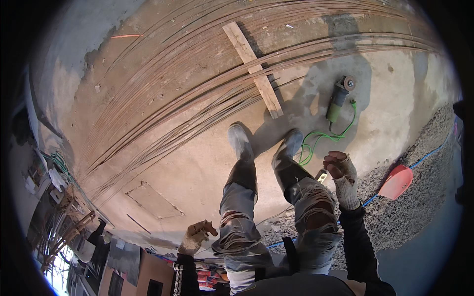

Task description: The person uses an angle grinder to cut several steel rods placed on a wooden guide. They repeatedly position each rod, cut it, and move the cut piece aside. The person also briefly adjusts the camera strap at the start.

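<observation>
My left hand [196,236], in a worn cream fingerless glove, hangs beside my left knee. Its fingers are loosely bent and a little apart, with nothing seen in them. Out past my right knee is my right hand [341,175], gloved alike, its bent fingers spread from the thumb and the palm bare. On the concrete ahead of my right boot lies an angle grinder [337,101] with a green and dark body and a round disc at its far end. Its green cord [316,135] loops back toward my right foot. Neither hand touches the tool.
Long thin steel rods [197,93] curve across the floor, some passing over a wooden plank [269,96]. To my right, a red scoop-like blade [396,182] rests on gravel [419,209], beside a blue line [429,154]. A yellow-and-black socket block [321,176] sits near my right knee.
</observation>
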The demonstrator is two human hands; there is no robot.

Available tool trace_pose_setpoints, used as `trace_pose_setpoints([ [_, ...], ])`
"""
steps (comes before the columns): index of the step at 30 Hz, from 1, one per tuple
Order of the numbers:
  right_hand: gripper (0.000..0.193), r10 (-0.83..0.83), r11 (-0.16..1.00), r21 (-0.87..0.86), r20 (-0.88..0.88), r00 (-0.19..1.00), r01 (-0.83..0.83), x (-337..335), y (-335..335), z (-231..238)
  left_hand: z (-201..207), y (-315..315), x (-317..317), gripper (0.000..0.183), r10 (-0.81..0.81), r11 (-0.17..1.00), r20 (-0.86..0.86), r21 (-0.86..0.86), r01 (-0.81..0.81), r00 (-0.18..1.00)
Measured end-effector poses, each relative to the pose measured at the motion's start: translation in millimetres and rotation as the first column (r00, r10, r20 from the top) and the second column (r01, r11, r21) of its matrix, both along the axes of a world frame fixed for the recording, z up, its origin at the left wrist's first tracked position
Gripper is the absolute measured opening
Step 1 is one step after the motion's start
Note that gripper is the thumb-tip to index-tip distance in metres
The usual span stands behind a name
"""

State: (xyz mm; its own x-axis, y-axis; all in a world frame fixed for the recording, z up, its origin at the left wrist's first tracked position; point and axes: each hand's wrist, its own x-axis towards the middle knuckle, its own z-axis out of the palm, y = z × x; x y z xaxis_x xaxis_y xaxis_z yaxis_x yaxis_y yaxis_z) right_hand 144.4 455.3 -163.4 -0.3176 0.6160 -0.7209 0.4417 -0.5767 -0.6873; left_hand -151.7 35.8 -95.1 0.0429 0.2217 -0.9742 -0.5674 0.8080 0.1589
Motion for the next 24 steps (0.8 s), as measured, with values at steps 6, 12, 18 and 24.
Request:
trace_pose_setpoints([
  [6, 0.063, 0.611, 0.641, 0.322, 0.335, 0.717, -0.697, -39, 41, -234, -207, 117, -79, 0.029, -0.049, 0.959, -0.604, 0.194, 0.206, 0.796],
  [12, 0.091, 0.528, 0.447, 0.597, 0.425, 0.735, -0.666, -104, 5, -363, -377, 277, -129, 0.047, -0.04, 0.449, -0.989, -0.146, 0.882, -0.143],
  [18, 0.098, 0.332, 0.418, 0.706, 0.467, 0.82, -0.571, -136, -12, -404, -435, 356, -182, 0.047, -0.514, 0.448, -0.807, 0.036, 0.893, 0.29],
  [24, 0.088, 0.351, 0.396, 0.704, 0.478, 0.805, -0.59, -134, -8, -399, -435, 402, -194, 0.059, -0.801, 0.394, -0.463, 0.068, 0.916, 0.379],
])
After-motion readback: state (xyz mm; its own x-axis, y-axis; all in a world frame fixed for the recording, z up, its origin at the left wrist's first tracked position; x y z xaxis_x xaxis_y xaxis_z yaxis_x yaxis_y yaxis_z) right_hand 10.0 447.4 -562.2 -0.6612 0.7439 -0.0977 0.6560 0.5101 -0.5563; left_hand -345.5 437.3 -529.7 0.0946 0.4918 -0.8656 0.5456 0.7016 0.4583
